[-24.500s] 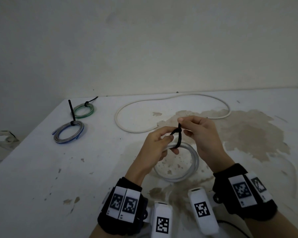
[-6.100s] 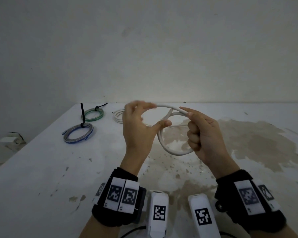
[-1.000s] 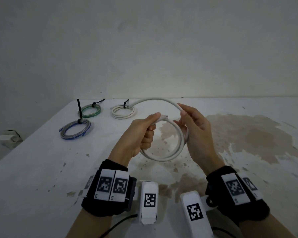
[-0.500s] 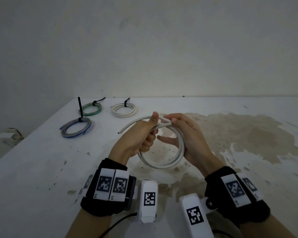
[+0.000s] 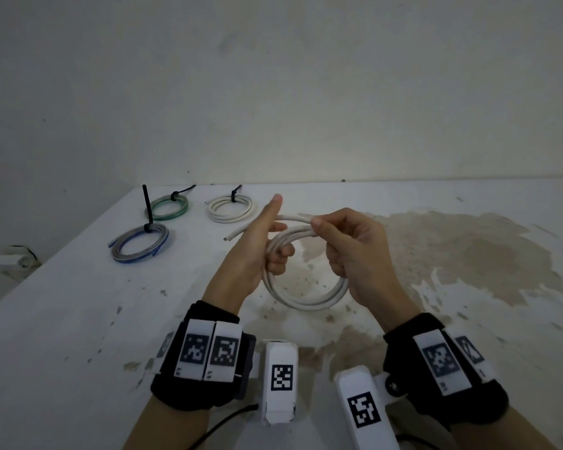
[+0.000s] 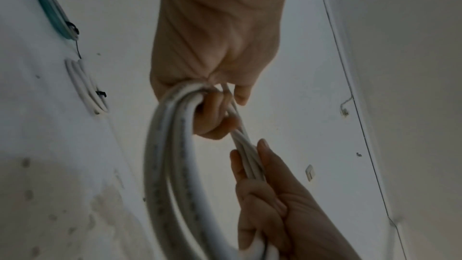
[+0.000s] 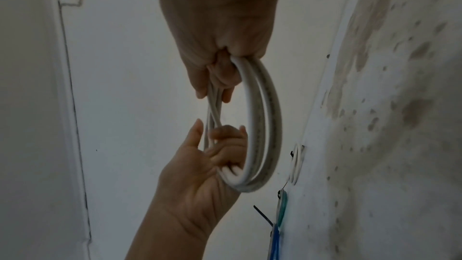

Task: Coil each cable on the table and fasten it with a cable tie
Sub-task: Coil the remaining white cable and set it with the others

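A white cable is wound into a coil of about two loops and held above the table between both hands. My left hand grips the coil's left side, fingers curled round the strands, thumb pointing up. My right hand pinches the strands at the top right and curls round the coil's right side. The cable's loose end sticks out to the left past my left thumb. No cable tie is in either hand.
Three tied coils lie at the table's far left: a green one, a grey-blue one with a black tie tail standing up, and a white one. The white table has a large brown stain on the right.
The last free length of cable has been drawn in; the coil is tighter and the loose end shorter. My right hand has shifted to pinch the top strands near my left thumb.
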